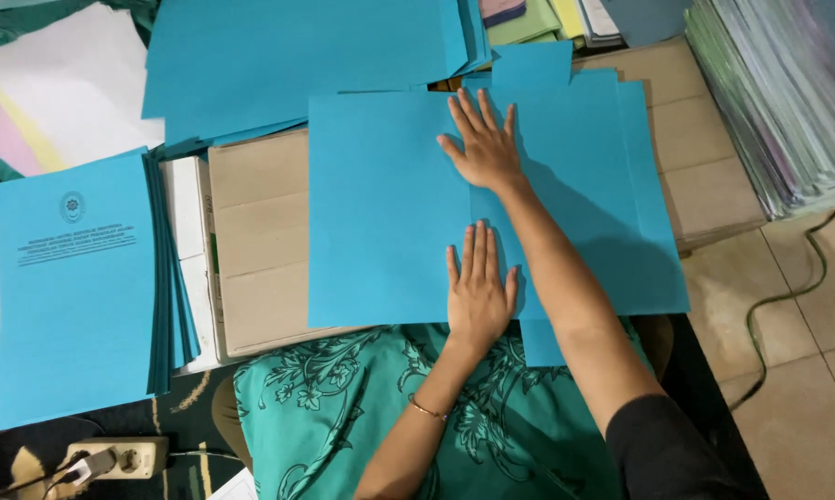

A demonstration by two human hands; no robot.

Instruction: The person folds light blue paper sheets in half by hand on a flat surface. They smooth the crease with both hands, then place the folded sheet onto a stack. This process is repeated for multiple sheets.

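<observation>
A large blue sheet lies flat on a brown cardboard box, folded over so that its right edge runs down the middle of the view. Both hands press on that fold line. The left hand rests palm down near the sheet's lower right edge, fingers straight and together, grasping nothing. The right hand lies flat further up the same edge, fingers spread, also grasping nothing; its forearm crosses down over the blue paper to a dark sleeve. A thin bracelet circles the left wrist.

Under the blue sheet and sticking out to its right are more blue sheets, their edges staggered. Just below the blue sheet, the person's lap is covered in green patterned cloth.

Left of the blue sheet, past the bare part of the cardboard box, a stack of folded blue covers with dark print on top lies over some white paper. Above the blue sheet lies a loose pile of unfolded blue paper. Up and to the left of that are white and pale pink sheets.

Far right of the blue sheet, a tall stack of pale papers stands on the tiled floor, with a green cable snaking over the tiles. Down to the left of the blue sheet, a power strip with a plug in it lies on dark carpet.
</observation>
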